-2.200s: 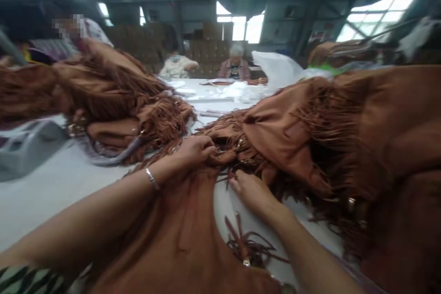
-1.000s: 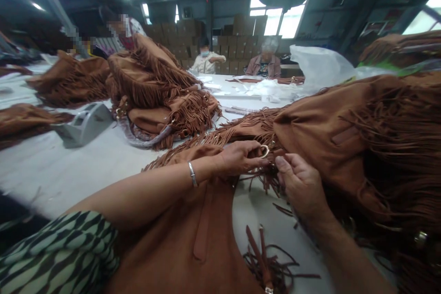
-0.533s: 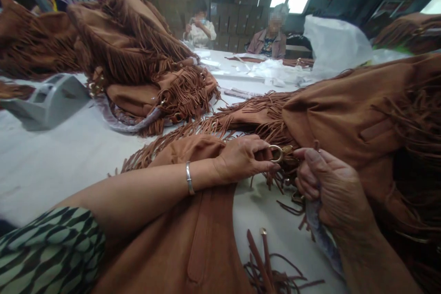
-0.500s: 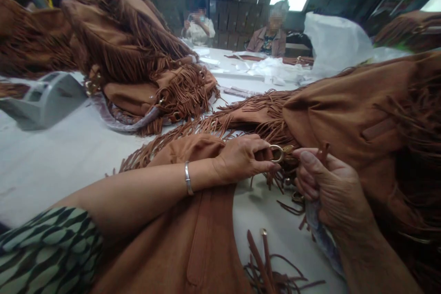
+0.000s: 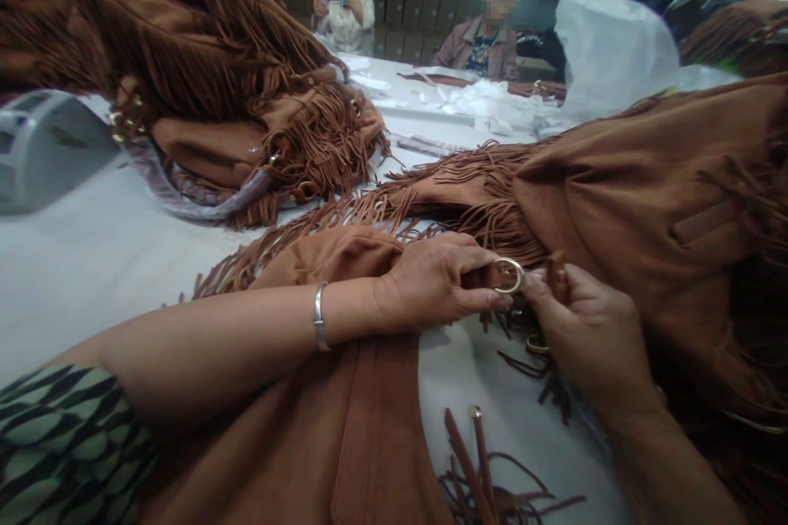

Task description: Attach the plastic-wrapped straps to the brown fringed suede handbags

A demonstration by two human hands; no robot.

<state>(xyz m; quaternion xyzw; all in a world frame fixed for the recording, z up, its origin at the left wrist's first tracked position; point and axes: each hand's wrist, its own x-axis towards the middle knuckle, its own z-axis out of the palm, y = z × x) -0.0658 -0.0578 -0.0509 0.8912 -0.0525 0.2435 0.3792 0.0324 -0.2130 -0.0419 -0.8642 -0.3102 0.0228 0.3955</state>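
Note:
A gold-coloured metal ring (image 5: 521, 272) is pinched between the thumb and fingers of my left hand (image 5: 431, 283). Close against the ring's right side is my right hand (image 5: 607, 336), its fingers closed around a brown strap (image 5: 557, 275) whose tip sticks up above the thumb. Whatever lies between the right fingertips and the ring is partly hidden. Beneath my left forearm spreads a brown suede-like bag (image 5: 277, 443) with fringe along its far edge.
More fringed brown bags lie at the right (image 5: 652, 172) and in a pile (image 5: 215, 139) at the left. Loose brown strips (image 5: 468, 459) lie on the white table (image 5: 67, 295). A grey plastic holder (image 5: 61, 152) stands at left. Two people (image 5: 348, 20) are across the table.
My right hand has closed in on the ring, and the clasp that showed between the hands is now covered. The view has shifted slightly. The left hand keeps its pinch.

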